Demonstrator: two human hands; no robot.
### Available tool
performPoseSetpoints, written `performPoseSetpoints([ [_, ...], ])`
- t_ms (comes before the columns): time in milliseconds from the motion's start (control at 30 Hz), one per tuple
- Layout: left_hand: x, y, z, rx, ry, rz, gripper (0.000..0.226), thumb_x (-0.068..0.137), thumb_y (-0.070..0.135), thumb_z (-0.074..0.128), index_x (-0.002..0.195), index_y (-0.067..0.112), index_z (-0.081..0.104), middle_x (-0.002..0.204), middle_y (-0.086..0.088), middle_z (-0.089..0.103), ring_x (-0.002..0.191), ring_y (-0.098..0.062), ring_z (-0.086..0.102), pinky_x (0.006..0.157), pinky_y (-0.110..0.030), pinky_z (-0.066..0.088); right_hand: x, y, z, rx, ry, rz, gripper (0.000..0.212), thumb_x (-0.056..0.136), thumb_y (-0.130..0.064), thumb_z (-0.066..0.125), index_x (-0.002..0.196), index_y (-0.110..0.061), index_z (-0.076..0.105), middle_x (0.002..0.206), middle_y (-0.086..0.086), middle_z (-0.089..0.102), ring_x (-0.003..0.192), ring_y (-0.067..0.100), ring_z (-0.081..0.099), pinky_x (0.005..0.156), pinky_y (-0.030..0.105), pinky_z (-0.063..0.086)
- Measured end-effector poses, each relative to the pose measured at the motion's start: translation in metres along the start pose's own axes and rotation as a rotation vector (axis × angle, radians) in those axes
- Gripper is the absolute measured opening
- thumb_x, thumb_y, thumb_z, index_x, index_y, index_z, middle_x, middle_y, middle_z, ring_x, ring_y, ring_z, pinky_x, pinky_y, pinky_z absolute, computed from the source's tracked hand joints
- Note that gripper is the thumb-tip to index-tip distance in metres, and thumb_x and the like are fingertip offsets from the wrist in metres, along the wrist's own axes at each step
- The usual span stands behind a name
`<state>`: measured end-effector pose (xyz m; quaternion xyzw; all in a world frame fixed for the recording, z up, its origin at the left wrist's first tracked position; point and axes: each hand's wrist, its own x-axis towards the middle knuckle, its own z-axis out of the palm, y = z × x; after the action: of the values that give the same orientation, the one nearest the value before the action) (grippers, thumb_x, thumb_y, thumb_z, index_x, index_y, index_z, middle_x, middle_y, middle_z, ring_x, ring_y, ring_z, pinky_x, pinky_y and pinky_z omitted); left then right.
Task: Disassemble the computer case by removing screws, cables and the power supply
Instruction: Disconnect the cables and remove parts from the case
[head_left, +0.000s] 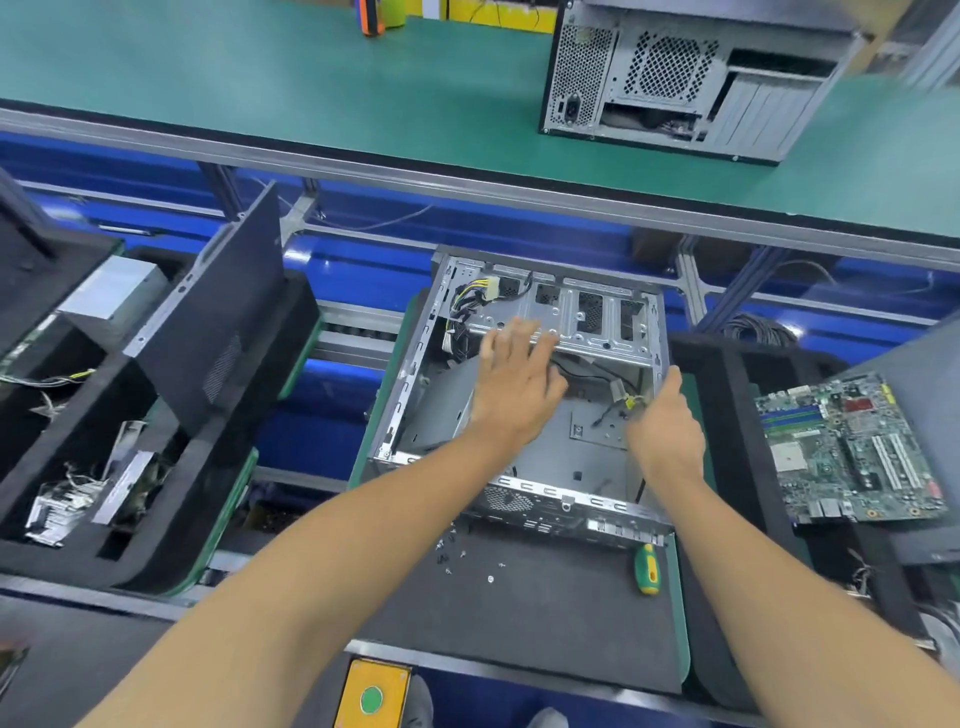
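An open grey computer case (410, 374) lies on its side on a dark mat (519, 623), its inside facing up. My left hand (514, 384) hovers over the case with fingers spread, its fingertips by the drive cage (597, 322). My right hand (662, 426) reaches in at the right wall, fingers near a thin cable with a yellow connector (631, 401); whether it grips the cable is hidden. A yellow and black cable bundle (470, 296) hangs at the case's far left corner. Several loose screws (452, 551) lie on the mat by the case's near edge.
A green and yellow screwdriver (647, 569) lies on the mat at the right. A motherboard (847, 452) rests in the right bin. A black side panel (218, 312) leans in the left bin with parts. Another case (685, 78) stands on the green shelf behind.
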<state>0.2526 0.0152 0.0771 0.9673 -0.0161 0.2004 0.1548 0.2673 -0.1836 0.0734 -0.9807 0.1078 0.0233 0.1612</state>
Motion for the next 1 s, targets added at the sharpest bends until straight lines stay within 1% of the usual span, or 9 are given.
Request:
performPoseSetpoints([
  [67, -0.004, 0.001, -0.003, 0.134, 0.035, -0.207, 0.045, 0.087, 0.033, 0.055, 0.127, 0.012, 0.048, 0.135, -0.014, 0.047, 0.123, -0.034, 0.044, 0.107, -0.05, 0.038, -0.001, -0.001, 0.0, -0.001, -0.001, -0.001, 0.092, 0.092, -0.012, 0.064, 0.161, -0.013, 0.004, 0.135, 0.021, 0.054, 0.093, 0.041, 0.066, 0.065, 0.041, 0.05],
  [133, -0.004, 0.001, -0.007, 0.22, -0.117, -0.281, 0.061, 0.083, 0.037, 0.062, 0.132, 0.011, 0.036, 0.138, -0.015, 0.042, 0.119, -0.035, 0.043, 0.094, -0.045, 0.048, 0.0, -0.002, 0.0, 0.002, -0.002, 0.01, 0.089, 0.092, -0.011, 0.061, 0.161, -0.013, 0.005, 0.135, 0.02, 0.054, 0.091, 0.04, 0.065, 0.062, 0.039, 0.046],
  [267, 0.002, -0.005, -0.012, 0.286, -0.372, -0.304, 0.093, 0.075, 0.052, 0.077, 0.141, 0.02, 0.02, 0.145, -0.015, 0.026, 0.113, -0.036, 0.044, 0.086, -0.04, 0.052, 0.0, -0.002, -0.001, 0.01, -0.015, 0.015, 0.09, 0.091, -0.009, 0.06, 0.161, -0.013, 0.005, 0.137, 0.02, 0.053, 0.085, 0.038, 0.062, 0.061, 0.037, 0.042],
  [367, -0.003, -0.012, -0.013, 0.278, -0.486, -0.279, 0.101, 0.07, 0.05, 0.084, 0.143, 0.027, 0.017, 0.148, -0.016, 0.011, 0.12, -0.041, 0.044, 0.083, -0.043, 0.056, -0.002, -0.002, -0.001, 0.03, -0.023, 0.026, 0.089, 0.09, -0.009, 0.06, 0.161, -0.014, 0.006, 0.137, 0.02, 0.052, 0.08, 0.036, 0.059, 0.057, 0.035, 0.039],
  [433, -0.005, -0.017, -0.018, 0.273, -0.505, -0.285, 0.094, 0.072, 0.052, 0.08, 0.139, 0.028, 0.019, 0.144, -0.019, 0.018, 0.121, -0.044, 0.047, 0.078, -0.043, 0.058, -0.001, -0.003, -0.001, 0.034, -0.029, 0.036, 0.088, 0.091, -0.009, 0.058, 0.161, -0.015, 0.005, 0.139, 0.019, 0.051, 0.08, 0.035, 0.059, 0.054, 0.035, 0.036],
  [567, 0.002, -0.03, -0.031, 0.265, -0.508, -0.295, 0.085, 0.072, 0.061, 0.077, 0.13, 0.023, 0.027, 0.132, -0.019, 0.035, 0.091, -0.034, 0.059, 0.059, -0.036, 0.047, -0.001, -0.005, -0.003, 0.052, -0.038, 0.041, 0.087, 0.092, -0.014, 0.059, 0.161, -0.015, 0.005, 0.142, 0.017, 0.05, 0.093, 0.04, 0.065, 0.06, 0.037, 0.04],
  [667, 0.007, -0.039, -0.038, 0.253, -0.513, -0.287, 0.09, 0.072, 0.062, 0.076, 0.134, 0.019, 0.029, 0.138, -0.022, 0.035, 0.076, -0.031, 0.061, 0.058, -0.035, 0.048, -0.002, -0.005, -0.005, 0.064, -0.045, 0.038, 0.088, 0.091, -0.017, 0.058, 0.161, -0.013, 0.004, 0.143, 0.017, 0.048, 0.099, 0.043, 0.064, 0.066, 0.04, 0.043],
  [833, 0.015, -0.031, -0.051, 0.204, -0.457, -0.207, 0.092, 0.067, 0.063, 0.078, 0.134, 0.021, 0.033, 0.135, -0.015, 0.032, 0.068, -0.027, 0.057, 0.058, -0.034, 0.05, -0.001, -0.005, -0.006, 0.052, -0.06, 0.026, 0.084, 0.094, -0.019, 0.051, 0.161, -0.011, 0.0, 0.147, 0.018, 0.044, 0.105, 0.042, 0.062, 0.071, 0.042, 0.047],
  [1000, 0.032, -0.028, -0.084, -0.071, -0.423, -0.272, 0.071, 0.06, 0.066, 0.073, 0.113, 0.035, 0.037, 0.118, 0.0, 0.037, 0.074, -0.023, 0.058, 0.069, -0.036, 0.046, -0.004, -0.006, -0.009, 0.059, -0.07, 0.011, 0.083, 0.096, -0.022, 0.049, 0.161, -0.011, -0.001, 0.147, 0.018, 0.043, 0.104, 0.041, 0.063, 0.08, 0.047, 0.055],
])
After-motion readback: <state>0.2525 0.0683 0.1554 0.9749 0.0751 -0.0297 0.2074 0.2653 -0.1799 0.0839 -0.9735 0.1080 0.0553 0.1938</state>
